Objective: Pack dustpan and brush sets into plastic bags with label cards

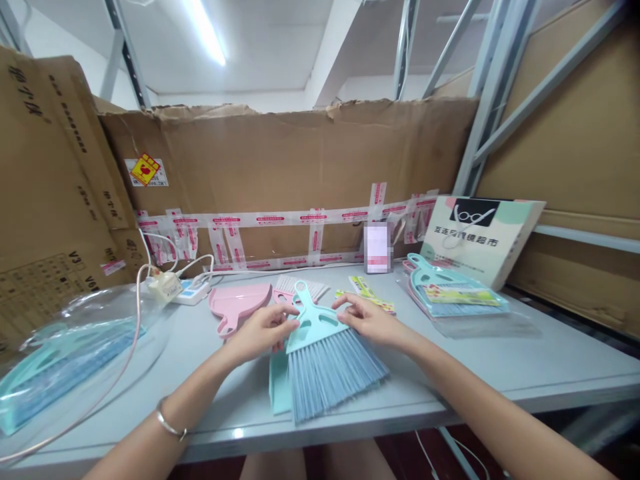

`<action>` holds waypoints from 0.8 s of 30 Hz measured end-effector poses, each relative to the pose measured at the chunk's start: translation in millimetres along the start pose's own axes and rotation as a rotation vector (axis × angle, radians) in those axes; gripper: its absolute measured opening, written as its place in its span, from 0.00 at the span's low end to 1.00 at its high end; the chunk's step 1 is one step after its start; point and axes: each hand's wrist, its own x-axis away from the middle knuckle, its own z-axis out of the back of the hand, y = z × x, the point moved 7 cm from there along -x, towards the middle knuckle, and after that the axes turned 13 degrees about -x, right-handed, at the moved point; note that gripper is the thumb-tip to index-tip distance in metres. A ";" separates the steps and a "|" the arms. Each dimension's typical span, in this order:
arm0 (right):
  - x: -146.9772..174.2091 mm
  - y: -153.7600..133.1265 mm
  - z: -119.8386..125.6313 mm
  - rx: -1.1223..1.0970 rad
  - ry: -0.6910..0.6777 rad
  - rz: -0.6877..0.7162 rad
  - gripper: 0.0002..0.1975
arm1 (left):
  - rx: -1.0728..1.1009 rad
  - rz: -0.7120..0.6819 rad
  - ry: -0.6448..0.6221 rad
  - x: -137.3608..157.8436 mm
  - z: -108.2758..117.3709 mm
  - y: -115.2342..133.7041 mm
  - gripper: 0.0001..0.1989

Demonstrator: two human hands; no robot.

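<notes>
A hand brush (pixel 320 321) with a mint-green handle and blue bristles lies in front of me, bristles towards the table's front edge. Under its left side a mint-green dustpan (pixel 280 387) shows in part; the rest is hidden. My left hand (pixel 267 328) grips the left edge of the brush's head between thumb and fingers. On the opposite edge, my right hand (pixel 373 321) has its curled fingertips on the brush. Behind my left hand are a pink dustpan (pixel 243 300) and a pink brush with white bristles (pixel 303 287), partly covered by the green handle.
Bagged green brush-and-dustpan sets lie at the left (pixel 65 360) and right (pixel 460 293). Printed cards (pixel 367 293) sit behind my right hand. A phone (pixel 379 248) leans on the cardboard wall (pixel 280 160). A power strip (pixel 193 292) and white cable (pixel 137 327) are on the left.
</notes>
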 end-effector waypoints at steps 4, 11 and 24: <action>-0.7 3.2 -10.2 0.122 0.017 -0.024 0.05 | -0.115 0.024 0.066 -2.4 -1.2 -14.1 0.17; -9.6 1.3 -9.9 0.264 0.052 0.017 0.02 | -0.416 0.011 0.243 -7.5 4.8 -6.7 0.10; -67.6 30.6 -24.3 0.078 -0.096 -0.119 0.14 | -0.612 -0.062 0.267 -25.6 5.5 -9.3 0.05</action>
